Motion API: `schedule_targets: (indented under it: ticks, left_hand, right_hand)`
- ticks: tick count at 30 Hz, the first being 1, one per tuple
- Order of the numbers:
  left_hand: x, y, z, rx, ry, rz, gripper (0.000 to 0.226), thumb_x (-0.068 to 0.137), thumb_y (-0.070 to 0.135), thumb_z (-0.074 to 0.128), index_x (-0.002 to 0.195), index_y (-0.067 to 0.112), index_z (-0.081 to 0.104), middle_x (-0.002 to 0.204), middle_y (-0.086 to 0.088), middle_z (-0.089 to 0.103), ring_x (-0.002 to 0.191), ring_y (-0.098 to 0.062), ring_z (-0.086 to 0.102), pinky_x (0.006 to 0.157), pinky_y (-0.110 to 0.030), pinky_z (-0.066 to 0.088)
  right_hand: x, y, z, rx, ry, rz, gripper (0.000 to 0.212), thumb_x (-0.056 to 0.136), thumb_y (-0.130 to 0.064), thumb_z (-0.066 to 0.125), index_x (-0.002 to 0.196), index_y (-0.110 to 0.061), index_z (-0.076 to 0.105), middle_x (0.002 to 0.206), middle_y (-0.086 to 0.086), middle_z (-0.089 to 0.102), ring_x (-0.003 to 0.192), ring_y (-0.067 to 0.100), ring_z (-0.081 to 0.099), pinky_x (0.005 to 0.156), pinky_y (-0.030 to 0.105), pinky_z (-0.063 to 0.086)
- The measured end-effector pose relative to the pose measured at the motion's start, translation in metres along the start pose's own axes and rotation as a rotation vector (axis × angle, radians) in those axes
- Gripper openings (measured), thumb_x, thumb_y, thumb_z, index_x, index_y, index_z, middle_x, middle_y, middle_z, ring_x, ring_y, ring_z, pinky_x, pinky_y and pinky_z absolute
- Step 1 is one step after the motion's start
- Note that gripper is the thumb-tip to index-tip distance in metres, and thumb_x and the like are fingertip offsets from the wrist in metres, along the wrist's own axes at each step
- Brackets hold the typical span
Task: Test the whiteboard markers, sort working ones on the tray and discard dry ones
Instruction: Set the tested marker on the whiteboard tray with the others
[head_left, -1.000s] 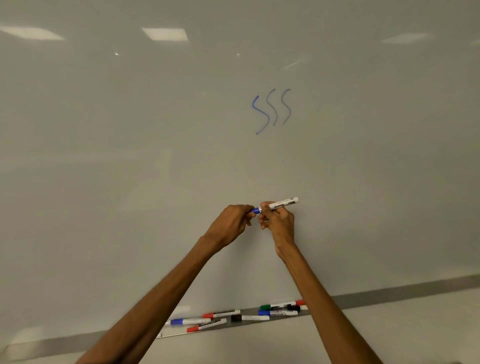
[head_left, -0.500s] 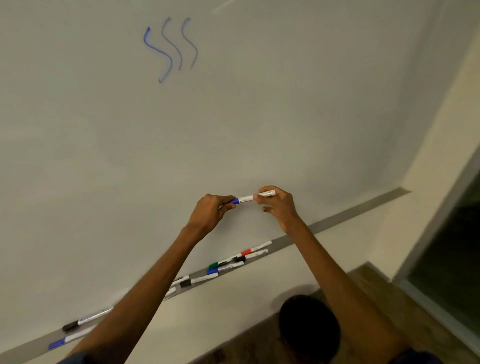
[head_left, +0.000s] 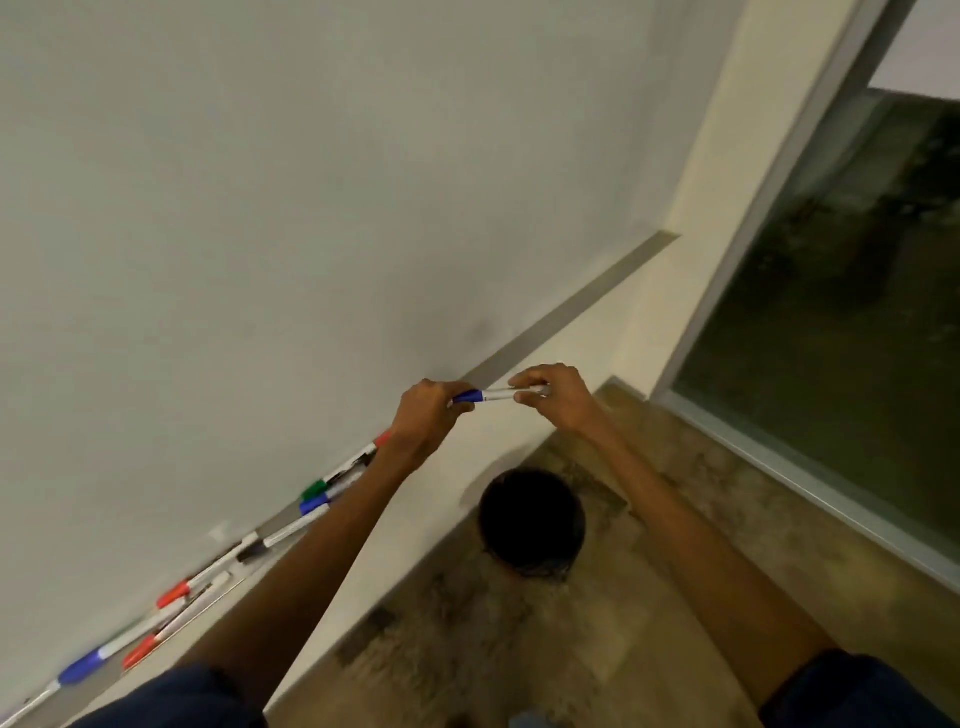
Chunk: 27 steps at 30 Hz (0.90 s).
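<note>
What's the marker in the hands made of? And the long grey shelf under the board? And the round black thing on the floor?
The marker looks like smooth plastic: white barrel, blue cap. The grey shelf looks like matte metal, maybe aluminium: flat, thin, evenly dull grey. The round black thing is too dark to tell, perhaps a plastic bin.

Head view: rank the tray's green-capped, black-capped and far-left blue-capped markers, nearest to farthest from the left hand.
From the left hand:
1. Green-capped marker, just lower-left.
2. Black-capped marker, farther left.
3. Far-left blue-capped marker, lower-left corner.
</note>
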<state>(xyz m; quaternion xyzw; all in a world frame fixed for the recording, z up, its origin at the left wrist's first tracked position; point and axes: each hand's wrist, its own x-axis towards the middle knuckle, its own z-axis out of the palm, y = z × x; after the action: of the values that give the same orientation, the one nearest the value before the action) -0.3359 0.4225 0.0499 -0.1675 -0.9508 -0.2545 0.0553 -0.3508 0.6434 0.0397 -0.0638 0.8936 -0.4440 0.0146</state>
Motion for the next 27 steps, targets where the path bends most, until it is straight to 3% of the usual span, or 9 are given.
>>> schedule_targets:
  ticks: [4, 9, 14, 17, 21, 24, 27]
  left_hand:
    - [0.010, 0.008, 0.052, -0.049, -0.112, -0.032, 0.022, 0.090, 0.020, 0.063, 0.110, 0.020, 0.071, 0.100, -0.006, 0.073, 0.089, -0.026, 0.063, 0.079, -0.031, 0.046]
    - [0.024, 0.014, 0.108, -0.064, -0.203, -0.078, 0.021, 0.091, 0.020, 0.060, 0.109, 0.020, 0.071, 0.105, -0.005, 0.073, 0.098, -0.028, 0.064, 0.086, -0.037, 0.050]
    - [0.035, 0.005, 0.162, -0.053, -0.309, -0.144, 0.032, 0.088, 0.023, 0.050, 0.113, 0.023, 0.069, 0.109, -0.005, 0.071, 0.100, -0.030, 0.062, 0.086, -0.038, 0.048]
    - [0.040, -0.004, 0.194, -0.050, -0.376, -0.179, 0.032, 0.091, 0.019, 0.052, 0.120, 0.023, 0.066, 0.113, -0.007, 0.069, 0.103, -0.030, 0.061, 0.089, -0.038, 0.046]
    - [0.050, -0.020, 0.231, -0.034, -0.493, -0.226, 0.038, 0.096, 0.020, 0.049, 0.134, 0.021, 0.055, 0.131, -0.009, 0.060, 0.117, -0.028, 0.055, 0.100, -0.033, 0.037]
    - [0.052, -0.026, 0.251, -0.049, -0.607, -0.261, 0.046, 0.097, 0.017, 0.050, 0.142, 0.019, 0.044, 0.142, -0.011, 0.049, 0.129, -0.028, 0.045, 0.105, -0.030, 0.030]
    - [0.050, -0.027, 0.266, -0.031, -0.693, -0.244, 0.042, 0.098, 0.019, 0.049, 0.140, 0.019, 0.047, 0.138, -0.013, 0.053, 0.125, -0.029, 0.049, 0.103, -0.033, 0.035]
  right_hand:
    - [-0.012, 0.056, 0.005, -0.080, -0.004, 0.079, 0.020, 0.085, -0.015, 0.071, 0.105, -0.013, 0.073, 0.103, -0.001, 0.072, 0.091, 0.014, 0.064, 0.080, 0.024, 0.048]
    - [-0.010, 0.115, 0.007, -0.090, -0.068, 0.148, 0.018, 0.088, -0.012, 0.065, 0.104, -0.010, 0.073, 0.103, 0.004, 0.071, 0.093, 0.017, 0.064, 0.077, 0.012, 0.042]
    - [0.000, 0.177, 0.021, -0.017, -0.104, 0.194, 0.021, 0.082, -0.018, 0.067, 0.101, -0.011, 0.074, 0.100, 0.007, 0.073, 0.093, 0.018, 0.065, 0.087, 0.029, 0.049]
    - [0.004, 0.205, 0.033, -0.042, -0.125, 0.194, 0.020, 0.085, -0.012, 0.069, 0.104, -0.010, 0.073, 0.103, 0.007, 0.072, 0.094, 0.016, 0.065, 0.088, 0.028, 0.049]
    - [0.010, 0.242, 0.047, -0.081, -0.179, 0.204, 0.028, 0.086, -0.023, 0.064, 0.111, -0.013, 0.071, 0.109, 0.006, 0.071, 0.101, 0.019, 0.063, 0.087, 0.018, 0.042]
    - [0.013, 0.263, 0.056, -0.148, -0.228, 0.203, 0.038, 0.088, -0.027, 0.060, 0.123, -0.015, 0.064, 0.121, 0.007, 0.065, 0.113, 0.024, 0.059, 0.094, 0.025, 0.038]
    - [0.015, 0.276, 0.062, -0.152, -0.276, 0.247, 0.034, 0.092, -0.019, 0.060, 0.125, -0.011, 0.062, 0.126, 0.009, 0.062, 0.118, 0.025, 0.056, 0.101, 0.032, 0.041]
